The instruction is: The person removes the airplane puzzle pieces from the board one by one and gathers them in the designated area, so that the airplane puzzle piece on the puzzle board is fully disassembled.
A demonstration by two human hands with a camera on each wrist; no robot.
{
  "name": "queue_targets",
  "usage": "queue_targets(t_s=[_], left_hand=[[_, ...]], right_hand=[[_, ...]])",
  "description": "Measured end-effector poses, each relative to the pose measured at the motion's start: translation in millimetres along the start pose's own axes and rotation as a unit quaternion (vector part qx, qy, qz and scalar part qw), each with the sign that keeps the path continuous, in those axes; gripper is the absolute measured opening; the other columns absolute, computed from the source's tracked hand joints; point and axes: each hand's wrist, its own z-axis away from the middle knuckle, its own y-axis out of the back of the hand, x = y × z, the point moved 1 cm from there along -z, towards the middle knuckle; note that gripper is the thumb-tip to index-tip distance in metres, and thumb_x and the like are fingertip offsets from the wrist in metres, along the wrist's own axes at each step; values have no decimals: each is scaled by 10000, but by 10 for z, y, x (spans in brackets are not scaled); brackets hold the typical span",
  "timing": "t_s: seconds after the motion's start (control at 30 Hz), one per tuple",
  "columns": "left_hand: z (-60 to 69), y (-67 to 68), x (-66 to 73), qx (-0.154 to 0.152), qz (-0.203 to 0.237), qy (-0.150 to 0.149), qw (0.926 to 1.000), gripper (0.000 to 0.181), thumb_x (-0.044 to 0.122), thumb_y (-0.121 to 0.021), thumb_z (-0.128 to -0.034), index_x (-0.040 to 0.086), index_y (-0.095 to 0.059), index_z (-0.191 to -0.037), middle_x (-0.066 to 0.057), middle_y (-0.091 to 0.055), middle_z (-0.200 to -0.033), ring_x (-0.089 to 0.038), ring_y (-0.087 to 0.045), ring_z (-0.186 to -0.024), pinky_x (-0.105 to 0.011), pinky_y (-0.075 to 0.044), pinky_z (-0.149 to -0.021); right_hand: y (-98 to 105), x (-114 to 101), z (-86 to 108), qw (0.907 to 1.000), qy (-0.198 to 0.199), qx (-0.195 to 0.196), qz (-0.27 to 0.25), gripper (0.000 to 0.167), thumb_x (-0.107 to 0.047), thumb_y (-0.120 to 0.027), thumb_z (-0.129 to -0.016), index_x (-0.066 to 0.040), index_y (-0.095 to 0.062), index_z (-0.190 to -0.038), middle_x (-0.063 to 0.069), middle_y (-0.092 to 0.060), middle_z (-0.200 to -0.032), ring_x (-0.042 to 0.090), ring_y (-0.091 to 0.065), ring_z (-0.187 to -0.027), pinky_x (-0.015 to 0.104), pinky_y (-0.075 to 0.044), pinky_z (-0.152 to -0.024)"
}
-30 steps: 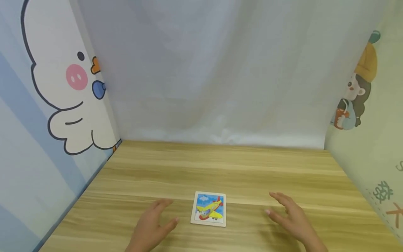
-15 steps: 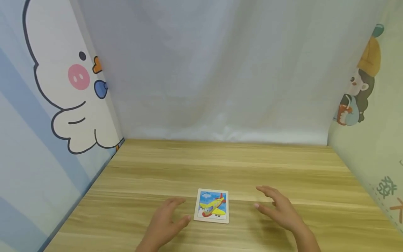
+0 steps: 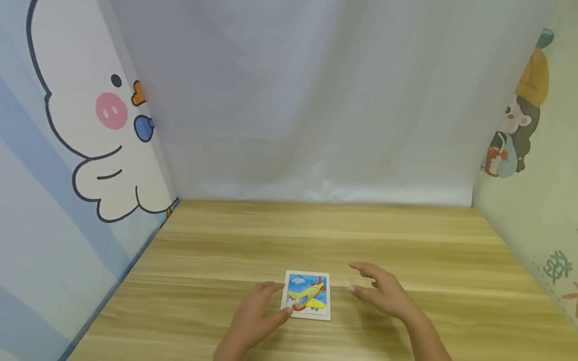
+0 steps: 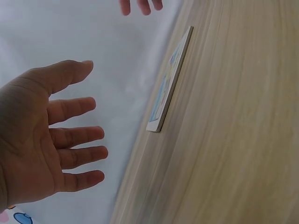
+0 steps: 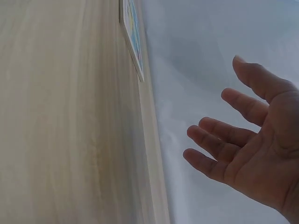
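Observation:
A small square picture puzzle (image 3: 308,295) with a white frame and a yellow-and-red airplane on blue lies flat on the wooden table. My left hand (image 3: 255,317) is at its left side, thumb tip overlapping the lower left corner in the head view. The left wrist view shows that hand (image 4: 42,135) with fingers spread, apart from the puzzle (image 4: 170,84) and holding nothing. To the right of the puzzle, my right hand (image 3: 384,293) hovers over the table with a gap between. Its fingers look relaxed and hold nothing in the right wrist view, where part of the puzzle (image 5: 132,35) shows.
The wood-grain table (image 3: 316,235) runs back to a pale grey curtain (image 3: 316,100). A wall panel with a white cartoon duck (image 3: 90,130) bounds the left side. On the right stands a light green panel (image 3: 542,210) with a cartoon figure.
Both hands have moved inward toward the puzzle, the left one rightward and the right one leftward. The puzzle shifts slightly in the head view along with the background.

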Motion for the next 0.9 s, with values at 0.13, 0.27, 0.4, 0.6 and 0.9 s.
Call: queue_targets(t_s=[0.13, 0.27, 0.4, 0.6, 0.9], left_hand=[[-43, -54, 23, -62, 14, -49, 10000, 496, 339, -710, -804, 59, -600, -1199, -134, -562, -1201, -333, -516, -1104, -519, -407, -890], [-68, -81, 78, -273, -3, 12, 9996, 510, 335, -714, -797, 43, -599, -1198, -157, -551, -1205, -359, -502, -1108, -537, -400, -892], [-89, -117, 139, -455, -79, 5, 9989, 521, 331, -726, -781, 21, -605, -1183, -191, -548, -1194, -384, -506, -1085, -549, -412, -869], [-78, -198, 160, -581, -149, -4, 9982, 536, 332, -735, -769, 15, -605, -1181, -228, -533, -1212, -411, -500, -1089, -564, -409, -866], [-78, -264, 192, -940, -139, 241, 9952, 572, 353, -719, -784, 32, -572, -1234, -263, -459, -1305, -459, -419, -1179, -619, -352, -896]], right_hand=[[-44, -18, -79, 9997, 168, -172, -71, 517, -303, -693, -845, -77, -545, -1287, 136, -528, -1284, 407, -484, -1135, 574, -410, -866], [-105, -12, -146, 9991, 292, -286, -89, 502, -291, -692, -848, -77, -552, -1280, 146, -533, -1276, 418, -492, -1124, 573, -421, -850], [-168, 0, -209, 9988, 329, -356, -100, 477, -259, -691, -853, -78, -555, -1273, 143, -535, -1274, 400, -508, -1111, 561, -434, -841], [-263, 12, -302, 9971, 380, -584, -291, 462, -220, -682, -862, -78, -549, -1281, 137, -525, -1291, 400, -513, -1108, 565, -432, -839], [-422, -17, -439, 9927, 459, -966, -566, 463, -187, -665, -875, 15, -531, -1269, 172, -517, -1290, 414, -510, -1098, 541, -443, -836]])
